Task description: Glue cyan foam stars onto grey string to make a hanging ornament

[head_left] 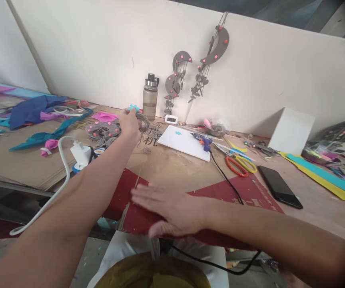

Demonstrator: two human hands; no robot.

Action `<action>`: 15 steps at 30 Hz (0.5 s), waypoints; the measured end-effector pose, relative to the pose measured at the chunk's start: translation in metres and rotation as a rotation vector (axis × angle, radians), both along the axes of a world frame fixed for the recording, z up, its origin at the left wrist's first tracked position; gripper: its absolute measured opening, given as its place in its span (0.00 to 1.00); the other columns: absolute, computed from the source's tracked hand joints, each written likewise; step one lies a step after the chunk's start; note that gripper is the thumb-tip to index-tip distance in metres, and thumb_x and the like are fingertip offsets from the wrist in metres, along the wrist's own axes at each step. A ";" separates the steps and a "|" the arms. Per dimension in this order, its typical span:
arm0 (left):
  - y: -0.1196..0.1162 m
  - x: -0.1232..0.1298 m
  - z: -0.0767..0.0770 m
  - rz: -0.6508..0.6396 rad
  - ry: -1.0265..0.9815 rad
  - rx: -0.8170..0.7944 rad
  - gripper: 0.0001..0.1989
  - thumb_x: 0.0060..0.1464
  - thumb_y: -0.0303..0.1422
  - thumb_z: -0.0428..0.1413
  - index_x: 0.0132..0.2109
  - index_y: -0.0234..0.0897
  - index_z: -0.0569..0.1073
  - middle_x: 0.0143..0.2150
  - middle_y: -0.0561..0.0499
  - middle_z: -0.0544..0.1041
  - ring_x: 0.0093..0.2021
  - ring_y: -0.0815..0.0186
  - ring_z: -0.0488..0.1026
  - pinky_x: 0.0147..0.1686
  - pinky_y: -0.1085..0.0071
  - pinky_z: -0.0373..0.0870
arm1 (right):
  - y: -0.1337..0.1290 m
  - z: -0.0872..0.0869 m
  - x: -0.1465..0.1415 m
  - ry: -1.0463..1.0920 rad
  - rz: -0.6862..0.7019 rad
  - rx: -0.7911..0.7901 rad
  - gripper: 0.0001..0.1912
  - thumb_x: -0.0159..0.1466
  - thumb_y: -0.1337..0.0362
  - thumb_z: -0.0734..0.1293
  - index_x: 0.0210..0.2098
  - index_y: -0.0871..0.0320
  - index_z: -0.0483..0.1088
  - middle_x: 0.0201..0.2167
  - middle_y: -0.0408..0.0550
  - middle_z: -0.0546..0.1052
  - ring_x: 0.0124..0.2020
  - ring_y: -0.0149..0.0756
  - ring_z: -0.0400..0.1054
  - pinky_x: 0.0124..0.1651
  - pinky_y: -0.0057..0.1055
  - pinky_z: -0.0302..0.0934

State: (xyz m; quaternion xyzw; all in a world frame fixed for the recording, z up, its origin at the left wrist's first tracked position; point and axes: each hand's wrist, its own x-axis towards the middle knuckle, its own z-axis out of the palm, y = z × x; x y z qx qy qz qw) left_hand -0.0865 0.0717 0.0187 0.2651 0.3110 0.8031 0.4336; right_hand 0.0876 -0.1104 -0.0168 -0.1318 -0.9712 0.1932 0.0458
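Note:
My left hand (129,125) reaches to the back of the table, its fingers closed on a small turquoise felt piece (133,108). Grey cords (144,122) lie right beside that hand, next to grey felt shapes with pink dots (103,130). Near the front edge, my right hand (169,208) is spread low over the red part of the cardboard (139,216), slightly blurred, with nothing in it. A white board (184,149) carries another turquoise piece (178,133) and a blue glue gun (204,142).
A bottle (150,98) and small clock (171,119) stand by the wall. Scissors (240,165) and a black phone (279,186) lie at right. A white charger (80,154) sits under my left forearm. The glue gun's black cable (223,172) crosses the cardboard.

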 end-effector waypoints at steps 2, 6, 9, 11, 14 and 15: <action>0.000 -0.001 0.001 -0.002 0.010 0.017 0.09 0.55 0.27 0.54 0.31 0.37 0.60 0.21 0.57 0.67 0.13 0.79 0.52 0.14 0.79 0.43 | -0.008 0.005 0.007 0.073 0.094 -0.050 0.37 0.67 0.46 0.50 0.67 0.64 0.45 0.68 0.51 0.48 0.69 0.31 0.34 0.69 0.33 0.35; 0.000 -0.002 0.001 0.005 0.016 0.026 0.09 0.56 0.25 0.52 0.31 0.37 0.59 0.20 0.57 0.67 0.13 0.79 0.52 0.14 0.79 0.42 | 0.010 0.005 0.039 0.074 -0.389 0.004 0.36 0.68 0.47 0.48 0.68 0.63 0.40 0.69 0.54 0.40 0.70 0.37 0.28 0.69 0.44 0.33; 0.001 -0.001 0.001 0.000 0.021 0.025 0.08 0.57 0.24 0.51 0.31 0.37 0.59 0.21 0.56 0.68 0.13 0.79 0.52 0.14 0.79 0.41 | 0.016 -0.003 0.050 -0.091 -0.594 0.040 0.41 0.67 0.44 0.48 0.67 0.70 0.40 0.69 0.62 0.38 0.70 0.43 0.28 0.69 0.47 0.30; 0.002 0.000 -0.001 0.000 0.031 0.035 0.08 0.56 0.25 0.51 0.31 0.37 0.60 0.21 0.56 0.68 0.13 0.79 0.52 0.14 0.79 0.41 | 0.003 -0.008 0.037 -0.120 -0.537 0.048 0.44 0.65 0.42 0.50 0.67 0.71 0.42 0.68 0.63 0.39 0.69 0.46 0.28 0.69 0.48 0.29; 0.003 0.002 -0.004 0.006 0.045 0.037 0.08 0.55 0.26 0.53 0.31 0.38 0.60 0.21 0.56 0.67 0.13 0.78 0.52 0.13 0.79 0.41 | -0.033 -0.010 -0.008 -0.045 -0.316 0.018 0.48 0.61 0.40 0.57 0.66 0.71 0.45 0.68 0.64 0.42 0.69 0.48 0.31 0.69 0.47 0.31; 0.002 0.003 -0.004 -0.006 0.034 0.014 0.09 0.55 0.26 0.54 0.31 0.38 0.60 0.21 0.57 0.67 0.13 0.78 0.53 0.13 0.79 0.41 | -0.046 -0.010 -0.026 -0.010 -0.244 0.013 0.47 0.60 0.41 0.59 0.65 0.71 0.48 0.68 0.64 0.46 0.69 0.48 0.35 0.69 0.46 0.32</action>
